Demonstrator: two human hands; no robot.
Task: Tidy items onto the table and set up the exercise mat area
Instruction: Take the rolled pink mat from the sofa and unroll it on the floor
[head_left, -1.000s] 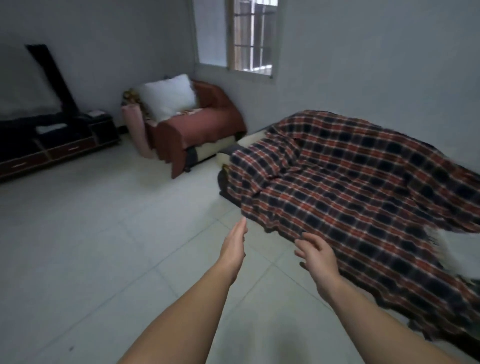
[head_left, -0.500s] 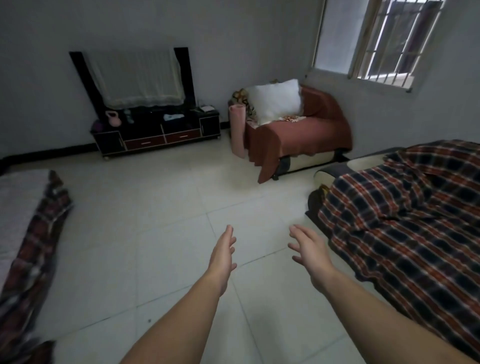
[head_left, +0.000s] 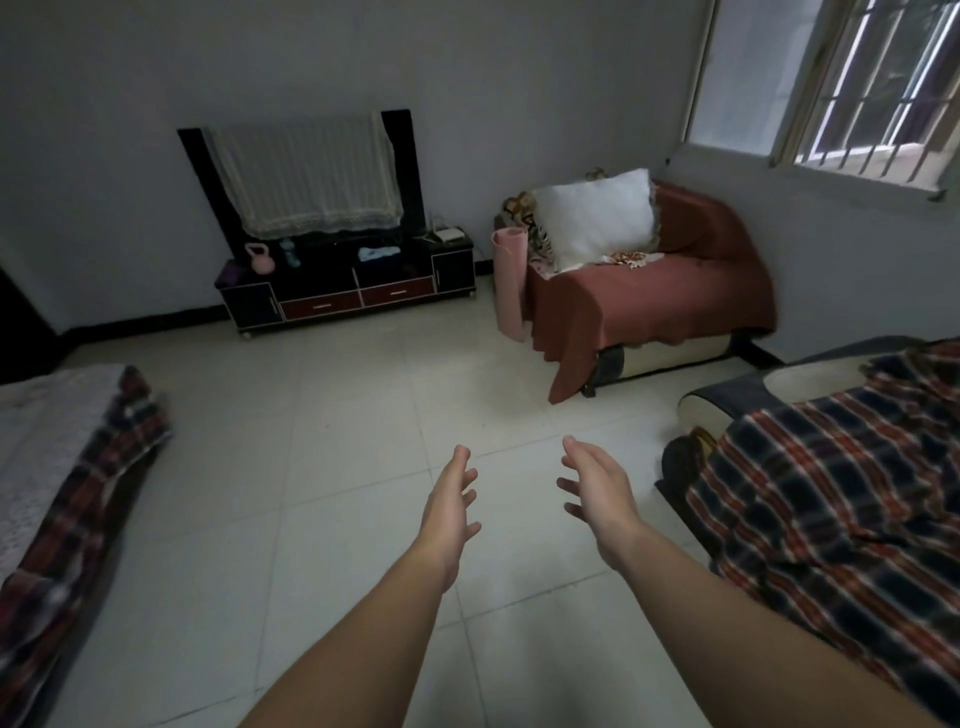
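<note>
The view has swung left since a moment ago: the low TV stand and the covered screen, earlier off to the side, now sit ahead, and the plaid-covered sofa has slid out to the right edge. That turn brings the task's things into sight.

The rolled pink exercise mat (head_left: 508, 283) stands upright, well ahead of the right hand (head_left: 597, 493) and a little to its right, leaning against the side of the red-draped armchair (head_left: 649, 306). Well beyond the left hand (head_left: 449, 506) and off to its left, the pink kettlebell (head_left: 258, 258) sits on the black TV stand (head_left: 348, 286), the nearest thing here to a worktop, with a small bottle (head_left: 289, 253) just beside it.

Both hands are held out over the bare tiled floor (head_left: 337, 441), fingers spread wide, palms facing each other, holding nothing.

Outward from there: a white pillow (head_left: 597, 218) rests on the armchair, a plaid blanket (head_left: 841, 493) covers the sofa to the right of the right hand, and another plaid-edged bed or couch (head_left: 67, 457) lies to the left of the left hand.

My guess is the person is heading for the mat, and the open floor between looks roomy enough to unroll it.
</note>
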